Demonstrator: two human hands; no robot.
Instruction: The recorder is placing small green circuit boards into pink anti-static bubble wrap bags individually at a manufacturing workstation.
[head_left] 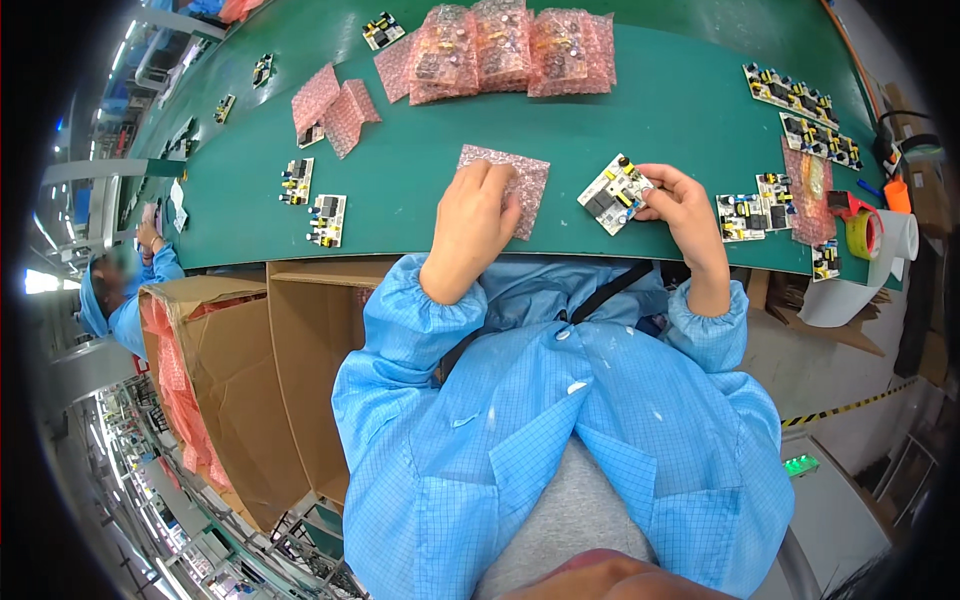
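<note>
Head view: left hand (pixel 475 215) presses flat, fingers spread, on a soft pink bubble bag (pixel 510 185); right hand (pixel 680 205) pinches a light, stiff, probably fragile circuit board (pixel 612 195) by its edge.

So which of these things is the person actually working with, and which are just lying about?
In hand:
- left hand pressing on a pink bubble-wrap bag
- right hand holding a circuit board

Lying about:
- filled pink bags stacked at the far side
- loose boards on the green belt
- tape roll
- open cardboard box
</note>
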